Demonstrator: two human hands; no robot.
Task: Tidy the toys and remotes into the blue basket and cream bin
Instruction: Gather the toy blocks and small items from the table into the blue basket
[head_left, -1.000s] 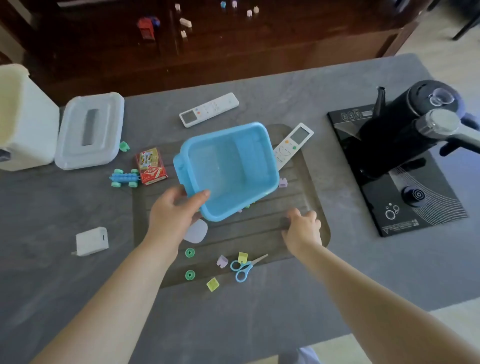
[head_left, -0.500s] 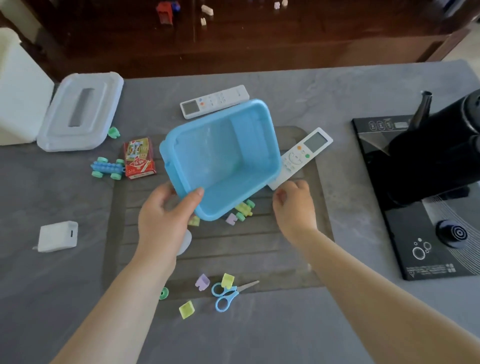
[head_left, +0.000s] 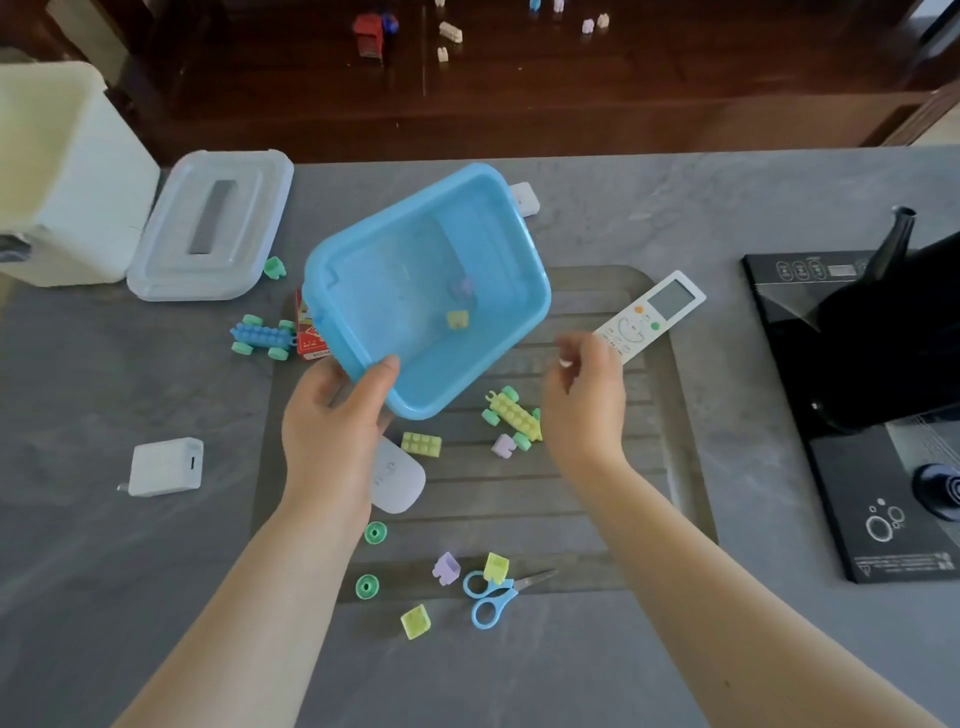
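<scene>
My left hand (head_left: 332, 421) grips the near rim of the blue basket (head_left: 363, 270) and holds it tilted above the grey mat (head_left: 597, 499). A yellow brick (head_left: 457, 318) and a purple brick (head_left: 462, 286) show inside it. To the basket's right, my right hand (head_left: 584, 395) hovers with loosely curled fingers and holds nothing I can make out. One white remote (head_left: 652, 314) lies on the mat beyond that hand. The end of a second remote (head_left: 524, 197) pokes out behind the basket. A yellow toy car (head_left: 511, 415) and a yellow brick (head_left: 421, 444) lie under the basket's edge. The cream bin (head_left: 62, 171) stands at far left.
The bin's lid (head_left: 208, 223), a blue toy car (head_left: 262, 338) and a red box (head_left: 311, 343) lie at left, with a white charger (head_left: 166, 466) nearer. Green wheels (head_left: 375, 532), small bricks and blue scissors (head_left: 491, 597) sit at the mat's front. A black kettle on a cooktop (head_left: 883, 509) stands at right.
The left hand has raised and tilted the basket farther away, uncovering the yellow car and bricks. The right hand has lifted off the mat, and two bricks now show in the basket.
</scene>
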